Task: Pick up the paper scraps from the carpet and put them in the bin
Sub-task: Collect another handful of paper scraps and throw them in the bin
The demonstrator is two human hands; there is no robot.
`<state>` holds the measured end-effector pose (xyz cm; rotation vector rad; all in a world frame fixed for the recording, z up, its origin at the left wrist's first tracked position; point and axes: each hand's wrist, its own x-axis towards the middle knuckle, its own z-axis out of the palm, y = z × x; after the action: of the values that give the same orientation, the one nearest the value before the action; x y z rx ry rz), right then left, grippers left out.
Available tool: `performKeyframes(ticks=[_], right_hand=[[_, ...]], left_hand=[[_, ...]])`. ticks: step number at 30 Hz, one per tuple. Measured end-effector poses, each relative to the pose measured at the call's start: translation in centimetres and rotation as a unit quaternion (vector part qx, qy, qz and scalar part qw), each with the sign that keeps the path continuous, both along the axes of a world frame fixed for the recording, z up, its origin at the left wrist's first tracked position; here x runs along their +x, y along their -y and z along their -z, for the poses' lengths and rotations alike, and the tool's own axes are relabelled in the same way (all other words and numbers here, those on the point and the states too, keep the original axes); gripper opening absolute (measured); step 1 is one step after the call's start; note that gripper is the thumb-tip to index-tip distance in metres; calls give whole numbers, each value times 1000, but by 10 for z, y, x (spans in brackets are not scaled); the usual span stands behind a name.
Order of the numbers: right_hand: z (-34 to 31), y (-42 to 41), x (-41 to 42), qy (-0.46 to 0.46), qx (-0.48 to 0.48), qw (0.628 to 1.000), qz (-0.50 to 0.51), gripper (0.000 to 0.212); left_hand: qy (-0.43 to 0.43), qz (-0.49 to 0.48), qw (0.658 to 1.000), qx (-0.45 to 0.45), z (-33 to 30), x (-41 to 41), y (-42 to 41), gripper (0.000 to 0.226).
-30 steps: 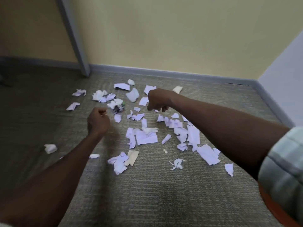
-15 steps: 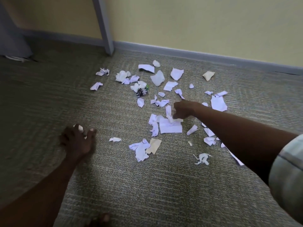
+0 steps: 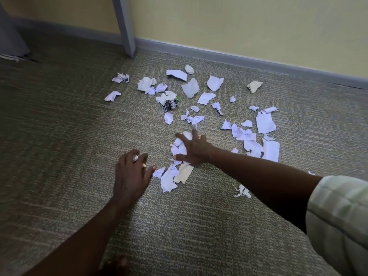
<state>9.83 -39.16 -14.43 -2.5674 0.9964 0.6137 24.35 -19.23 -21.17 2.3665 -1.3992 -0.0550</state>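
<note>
White paper scraps (image 3: 265, 122) lie scattered over the grey-green carpet (image 3: 59, 136) near the baseboard (image 3: 239, 58). The right hand (image 3: 194, 149) spreads its fingers flat over a cluster of torn pieces (image 3: 178, 148). The left hand (image 3: 130, 176) curls round a small crumpled scrap (image 3: 135, 157), just beside another pile (image 3: 169, 177)

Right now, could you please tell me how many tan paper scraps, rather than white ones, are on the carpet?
2: one tan scrap near the skirting, far right; a second tan scrap beside the right hand. Hands may hide more.
</note>
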Motion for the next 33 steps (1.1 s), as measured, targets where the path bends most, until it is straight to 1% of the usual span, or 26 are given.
performKeyframes(ticks=[2,4,6,8,10,13,15,17,19,20,21,24,26,28,29,31,33], right_hand=[[11,-4,1,4,-7,999,-31,79],[13,-7,1,3,1,999,-34,66],[10,-6,1,19,15,999,-25,58],[6,-3,1,24,21,999,-42,53],[2,-1,0,35,27,998,-46,50],[-5,1,-2,59,37,997,-27,42],[-13,3,-3,59,31,997,-32,38],[-20,7,-4,64,27,997,-33,39],[-26,10,-5,63,26,997,-25,41],[-28,12,-5,60,23,998,-22,42],[-30,14,-6,59,24,998,-14,42],[-39,18,-7,67,19,998,-6,44],[-45,21,-8,74,15,997,-5,45],[-52,24,-9,76,17,997,3,46],[-57,24,-11,76,17,997,8,46],[-67,26,-15,82,19,996,16,45],[-80,27,-20,85,26,996,27,43]], left_hand=[[16,-20,1000,6,-1,-2,2,30],[35,-18,999,16,1,4,4,21],[45,8,998,38,0,12,5,20],[14,11,998,52,-5,15,6,17],[-39,-8,998,56,-11,14,10,15],[-86,-40,995,20,-14,9,16,19],[-101,-38,994,-24,-16,2,18,26],[-125,-21,990,-55,-20,-7,18,32],[-153,-2,987,-45,-24,-16,15,37],[-153,7,988,-22,-23,-19,12,37],[-130,19,991,5,-21,-23,8,39],[-6,67,996,55,-12,-34,0,59],[39,86,993,70,-10,-38,-1,53],[51,106,990,81,-9,-39,-1,45],[36,114,989,86,-10,-39,-2,42],[-26,102,991,77,-18,-38,-2,33],[-92,70,992,39,-28,-38,2,21]])
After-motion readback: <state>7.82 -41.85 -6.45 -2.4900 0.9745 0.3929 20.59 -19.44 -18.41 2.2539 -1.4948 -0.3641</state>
